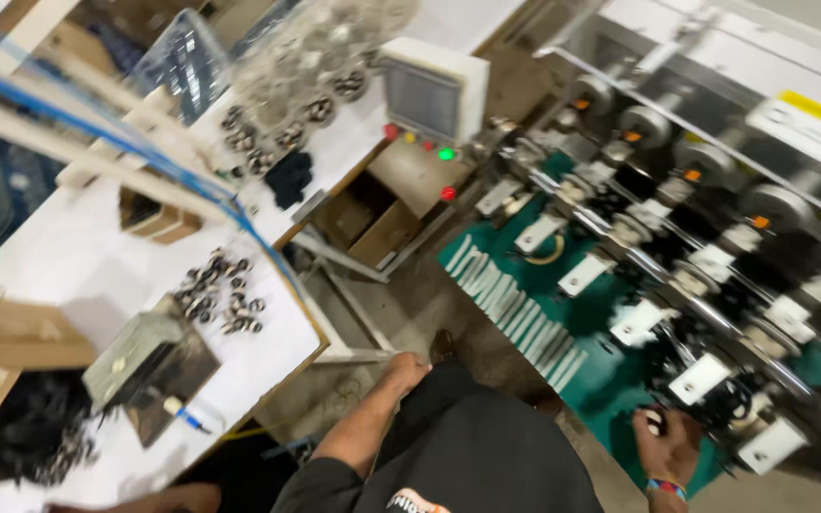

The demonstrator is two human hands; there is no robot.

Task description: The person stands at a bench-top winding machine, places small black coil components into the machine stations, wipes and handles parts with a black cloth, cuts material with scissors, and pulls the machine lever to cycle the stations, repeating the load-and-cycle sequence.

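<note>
Right hand [665,442] around small white-black part [655,422]

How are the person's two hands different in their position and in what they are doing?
The left hand hangs beside the dark trousers, touching no part; the right hand reaches to the machine's green bed. The left hand holds nothing visible; the right hand's fingers grip a small light-coloured piece. Both are bare.
</note>
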